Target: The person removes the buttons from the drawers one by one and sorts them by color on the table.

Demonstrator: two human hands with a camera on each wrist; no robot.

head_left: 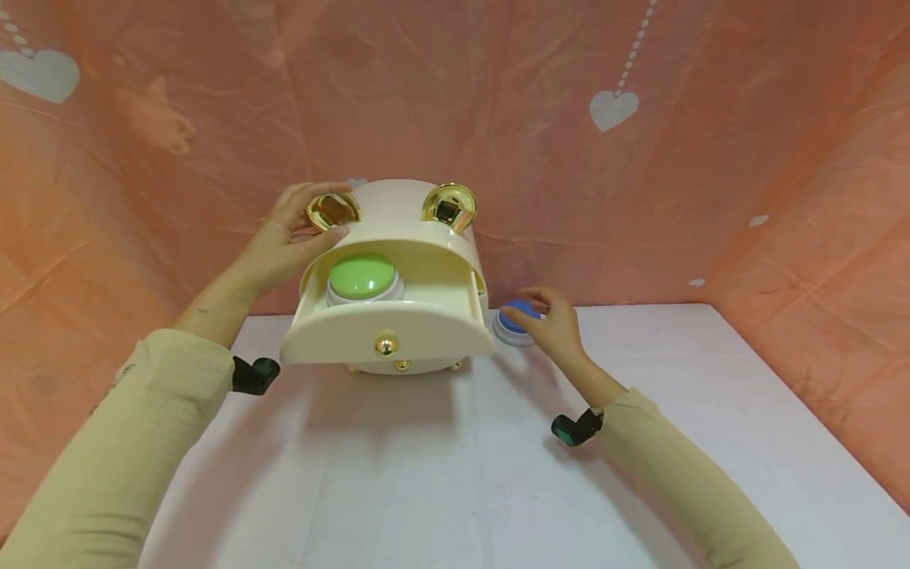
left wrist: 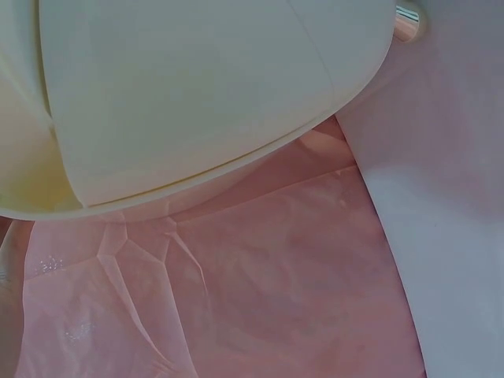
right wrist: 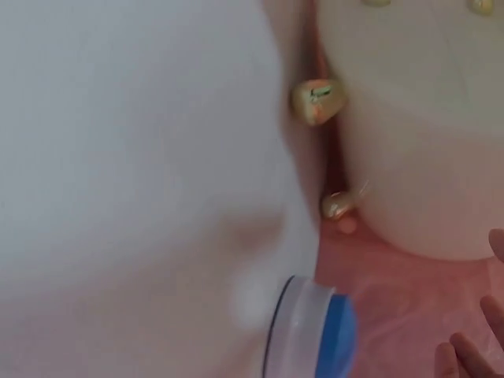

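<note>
A cream box [head_left: 398,213] with two gold ears stands at the back of the white table [head_left: 455,474]. Its drawer [head_left: 387,336] is pulled out, and a green dome button [head_left: 361,275] sits in it. My left hand [head_left: 320,213] grips the box's top left corner around the left gold ear [head_left: 332,210]. A blue dome button [head_left: 517,316] lies on the table just right of the box. Over it my right hand [head_left: 540,312] hovers with loosely bent fingers. In the right wrist view the fingertips [right wrist: 472,354] stay clear of the blue button [right wrist: 315,339].
A pink cloth with white hearts [head_left: 611,107] hangs behind the table and along both sides. The box rests on small gold feet [right wrist: 315,101]. Its underside [left wrist: 197,94] fills the left wrist view. Bare white table lies in front of the box.
</note>
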